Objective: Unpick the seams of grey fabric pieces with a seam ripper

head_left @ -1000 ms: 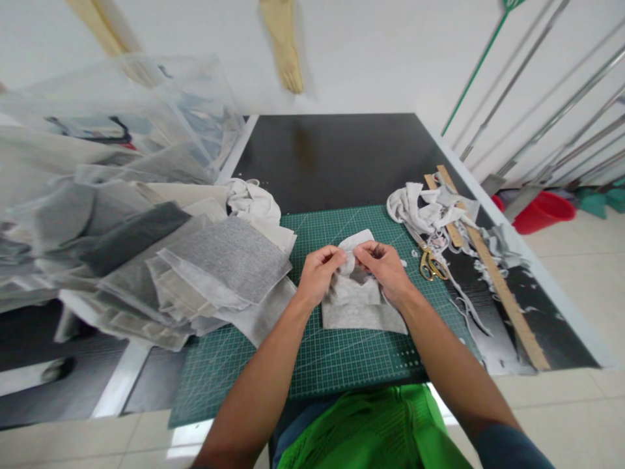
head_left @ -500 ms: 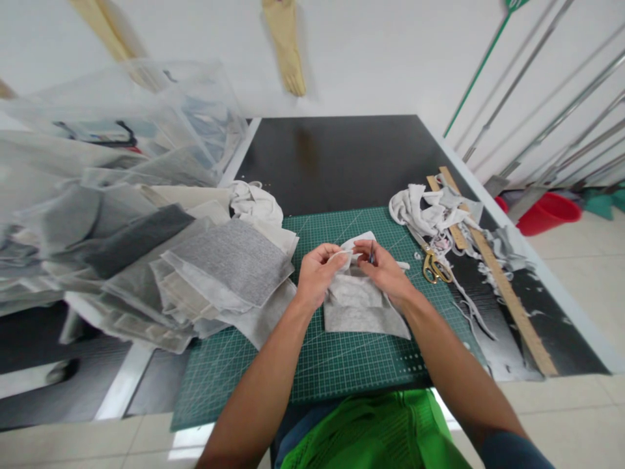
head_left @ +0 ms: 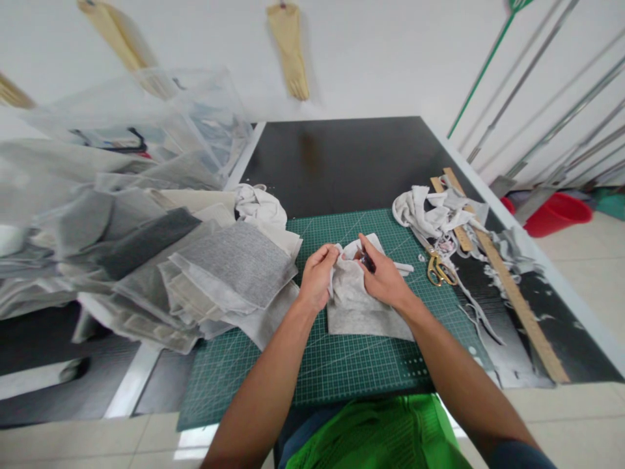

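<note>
A light grey fabric piece point(head_left: 359, 312) lies on the green cutting mat point(head_left: 342, 365), its far edge lifted and folded. My left hand point(head_left: 317, 277) pinches that raised edge from the left with closed fingers. My right hand point(head_left: 383, 277) holds the fabric from the right, and a small dark object shows between its thumb and fingers; I cannot make out what it is. The two hands are close together above the fabric.
A pile of grey and white fabric pieces point(head_left: 195, 273) spreads over the left. Clear plastic bags point(head_left: 146, 124) stand behind it. Gold-handled scissors point(head_left: 439, 268), white fabric scraps point(head_left: 430, 215) and a wooden ruler point(head_left: 512, 299) lie at the right. Red bucket point(head_left: 556, 212) on the floor.
The fabric's upper edge has been folded further toward me and bunched between the hands. The right hand has tilted down onto it. The camera view has shifted slightly.
</note>
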### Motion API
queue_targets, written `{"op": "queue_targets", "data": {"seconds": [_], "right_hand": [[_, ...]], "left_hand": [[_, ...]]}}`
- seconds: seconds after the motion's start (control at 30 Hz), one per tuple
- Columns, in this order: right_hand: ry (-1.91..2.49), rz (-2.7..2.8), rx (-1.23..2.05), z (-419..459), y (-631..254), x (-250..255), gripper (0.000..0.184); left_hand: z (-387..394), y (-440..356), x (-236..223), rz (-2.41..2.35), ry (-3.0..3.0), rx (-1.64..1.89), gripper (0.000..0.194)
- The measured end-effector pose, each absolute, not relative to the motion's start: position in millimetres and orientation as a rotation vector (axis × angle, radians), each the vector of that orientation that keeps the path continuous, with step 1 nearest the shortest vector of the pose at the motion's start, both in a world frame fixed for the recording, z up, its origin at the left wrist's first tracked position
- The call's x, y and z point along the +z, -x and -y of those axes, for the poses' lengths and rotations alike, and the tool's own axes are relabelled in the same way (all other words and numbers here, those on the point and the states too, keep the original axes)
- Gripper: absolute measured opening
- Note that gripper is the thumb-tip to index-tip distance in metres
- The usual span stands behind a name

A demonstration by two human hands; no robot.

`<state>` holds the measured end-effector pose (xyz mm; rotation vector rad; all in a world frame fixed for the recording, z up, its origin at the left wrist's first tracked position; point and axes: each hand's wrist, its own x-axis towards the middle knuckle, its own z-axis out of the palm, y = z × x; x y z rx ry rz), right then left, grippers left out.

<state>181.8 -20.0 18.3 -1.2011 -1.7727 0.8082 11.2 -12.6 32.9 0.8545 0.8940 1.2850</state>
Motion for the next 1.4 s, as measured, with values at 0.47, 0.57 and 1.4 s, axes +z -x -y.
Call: {"op": "queue_targets", "data": {"seconds": [0.47,0.57,1.4], "right_hand": [[1.049,1.81,0.517,26,-179,29,0.034],[1.002,1.819,0.445,25,-178,29,0.032],[0.941,1.851,0.363,23,-177,21,0.033]], "left_hand": [[15,-12,36,-0.83,-0.723,1.222,0.029],[16,-13,37,-0.79,-0.697,1.212,0.031],[19,-18,33,-0.807,-0.777,1.206,0.024]]}}
